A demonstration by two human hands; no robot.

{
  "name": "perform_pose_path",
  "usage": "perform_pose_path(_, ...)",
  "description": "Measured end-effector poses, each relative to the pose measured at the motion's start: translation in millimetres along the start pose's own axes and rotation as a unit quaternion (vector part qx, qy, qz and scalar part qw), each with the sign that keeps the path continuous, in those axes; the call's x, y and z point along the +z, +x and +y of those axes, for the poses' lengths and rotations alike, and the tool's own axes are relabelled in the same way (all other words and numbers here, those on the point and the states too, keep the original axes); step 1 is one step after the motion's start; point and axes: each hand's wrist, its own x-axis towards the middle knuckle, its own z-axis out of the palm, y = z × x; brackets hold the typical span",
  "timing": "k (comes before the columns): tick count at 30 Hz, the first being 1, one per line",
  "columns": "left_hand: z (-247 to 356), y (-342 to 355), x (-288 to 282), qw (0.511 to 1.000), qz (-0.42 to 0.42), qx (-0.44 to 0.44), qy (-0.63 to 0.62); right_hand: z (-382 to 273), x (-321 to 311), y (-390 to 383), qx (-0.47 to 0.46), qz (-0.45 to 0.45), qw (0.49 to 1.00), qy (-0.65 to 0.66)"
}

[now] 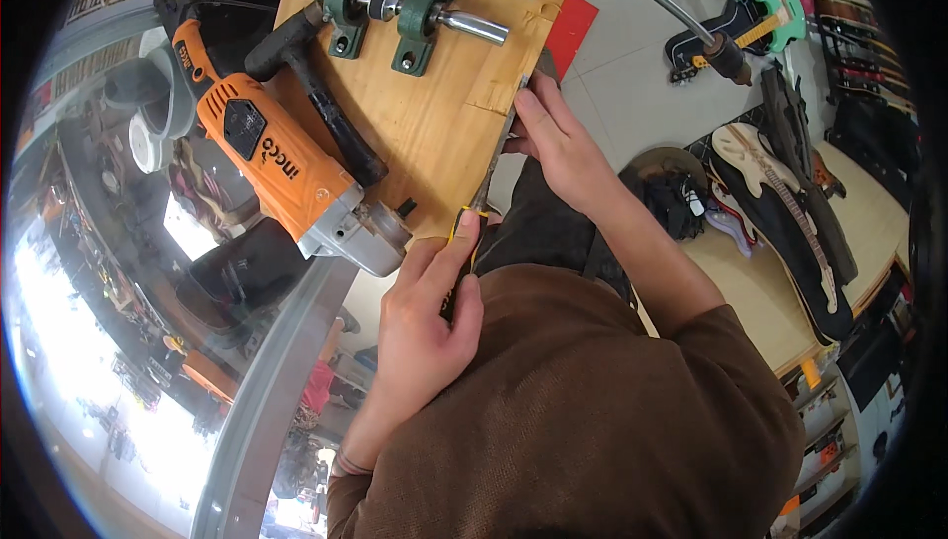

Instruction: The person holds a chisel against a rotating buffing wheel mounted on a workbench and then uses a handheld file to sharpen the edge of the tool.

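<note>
My left hand (425, 317) is closed round the black-and-yellow handle of a file (486, 184), its thumb lying along the handle. The file's long, narrow grey blade runs up along the right edge of a wooden board (439, 134). At the blade's far end, my right hand (565, 149) grips it between fingers and thumb; the tip is partly hidden there. Green bearing blocks (418, 26) with a steel shaft (472, 26) are bolted on the board. Left of my hands lies an orange power tool (276, 149), its grey head close to my left hand.
A black-handled hammer (331, 110) rests between the power tool and the board. A flexible shaft with a dark handpiece (726, 57) hangs at the upper right. Guitar bodies (755, 159) lie on a pale bench (721, 292) to the right. A glass-topped case edge (281, 391) runs along the left.
</note>
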Motion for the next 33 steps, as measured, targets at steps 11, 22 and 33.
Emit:
perform_pose_path(11, 7, 5, 4, 0.999, -0.006, -0.043, 0.001, 2, -3, 5, -0.032, 0.009, 0.999, 0.025)
perform_pose_path(22, 5, 18, 13, 1.000, 0.008, -0.021, 0.008, -8, -5, 13, 0.009, 0.051, 0.997, 0.053)
perform_pose_path(33, 3, 16, 9, 0.999, 0.030, 0.003, -0.016, -11, -9, 7, -0.019, -0.029, 0.999, -0.022)
